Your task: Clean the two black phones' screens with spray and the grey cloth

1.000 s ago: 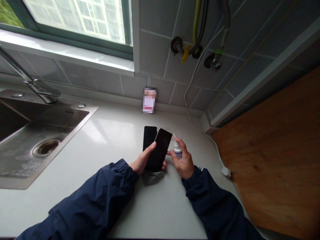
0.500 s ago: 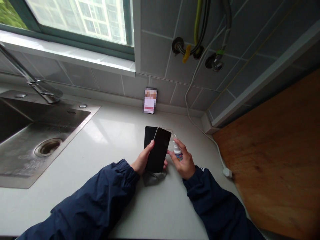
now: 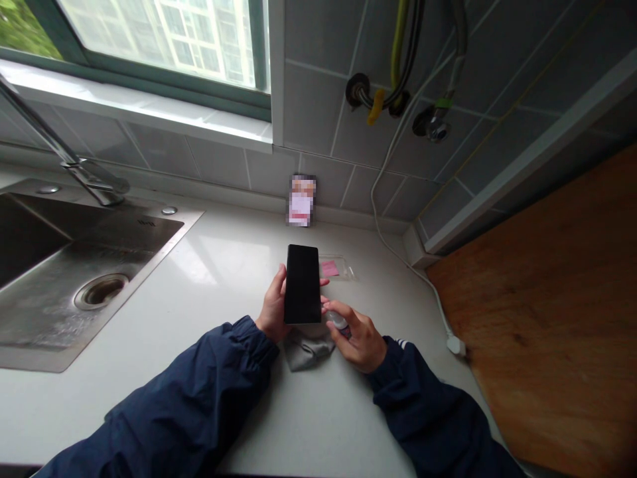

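My left hand [image 3: 273, 307] is shut on a black smartphone [image 3: 302, 284], held flat with its dark glass facing up. My right hand [image 3: 357, 340] grips a small white spray bottle [image 3: 338, 320], its top tilted toward the phone and partly hidden by my fingers. A crumpled grey cloth [image 3: 307, 350] lies on the counter just below the phone, between my hands. Beyond the phone is a clear plastic packet [image 3: 334, 267] with a pink label inside.
The pale stone counter [image 3: 149, 398] holds a steel sink [image 3: 74, 265] on the left, below a tap [image 3: 94, 179]. A blurred card [image 3: 301, 200] leans on the tiled wall. A white cable [image 3: 398, 255] runs right to a plug [image 3: 455, 345] beside a wooden board [image 3: 542, 318].
The phone has swung upright and left, over where a second black slab lay; that slab no longer shows. The bottle has dropped lower and tilted toward the phone, and the packet shows more clearly.
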Tool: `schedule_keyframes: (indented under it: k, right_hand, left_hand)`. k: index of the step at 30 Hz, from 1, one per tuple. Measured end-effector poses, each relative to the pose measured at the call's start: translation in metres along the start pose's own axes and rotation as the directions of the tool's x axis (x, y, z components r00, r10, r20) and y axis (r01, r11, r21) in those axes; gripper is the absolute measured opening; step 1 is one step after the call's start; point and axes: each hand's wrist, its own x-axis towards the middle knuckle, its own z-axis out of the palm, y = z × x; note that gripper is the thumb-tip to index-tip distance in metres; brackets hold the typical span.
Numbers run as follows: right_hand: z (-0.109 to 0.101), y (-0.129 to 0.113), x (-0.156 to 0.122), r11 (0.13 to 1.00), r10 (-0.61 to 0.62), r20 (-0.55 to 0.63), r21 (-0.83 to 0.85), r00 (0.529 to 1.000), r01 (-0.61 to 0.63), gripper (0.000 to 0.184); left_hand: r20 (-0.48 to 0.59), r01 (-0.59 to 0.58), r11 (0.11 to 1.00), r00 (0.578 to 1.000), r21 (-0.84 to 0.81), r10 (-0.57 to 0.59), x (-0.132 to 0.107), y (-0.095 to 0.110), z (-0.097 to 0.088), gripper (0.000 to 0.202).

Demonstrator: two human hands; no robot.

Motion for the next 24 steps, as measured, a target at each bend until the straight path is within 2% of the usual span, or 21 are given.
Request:
schedule_keyframes:
  k: [3,5,7,9,10,12,14,24]
  right_hand:
    - [0.002,0.002,-0.001,0.996,0.062,-0.14,-0.053,0.988,-0.07,0.054]
    - [0.002,0.005,-0.001,0.983,0.126,-0.247,-0.101,0.961,-0.155,0.056]
    - [0.0,0.01,-0.001,0.961,0.197,-0.345,-0.115,0.918,-0.25,0.059]
    - [-0.004,0.017,0.0,0.933,0.288,-0.433,-0.073,0.854,-0.352,0.062]
    - [-0.006,0.021,0.0,0.916,0.334,-0.466,-0.042,0.819,-0.398,0.06]
    - [-0.011,0.028,0.002,0.891,0.396,-0.504,0.006,0.767,-0.455,0.044]
    - [-0.016,0.035,0.003,0.887,0.4,-0.517,0.011,0.757,-0.462,0.027]
    - [-0.019,0.041,0.004,0.911,0.359,-0.527,0.018,0.77,-0.413,0.026]
  left_hand:
    - [-0.02,-0.002,1.0,1.0,-0.011,0.002,0.0,-0.002,0.001,0.077]
    - [-0.023,-0.007,1.0,1.0,-0.002,0.006,0.0,-0.002,0.002,0.075]
    - [-0.015,-0.015,1.0,1.0,0.002,0.015,0.0,-0.002,0.004,0.075]
    - [-0.007,-0.02,1.0,1.0,-0.002,0.02,-0.001,-0.001,0.005,0.075]
    - [-0.005,-0.018,1.0,1.0,-0.007,0.018,-0.001,0.0,0.006,0.076]
    - [-0.001,-0.013,1.0,1.0,-0.016,0.013,-0.002,0.001,0.006,0.077]
    - [0.002,-0.012,1.0,1.0,-0.022,0.013,-0.003,0.003,0.006,0.079]
    - [-0.11,-0.093,0.994,0.99,-0.059,0.086,0.001,0.008,0.004,0.077]
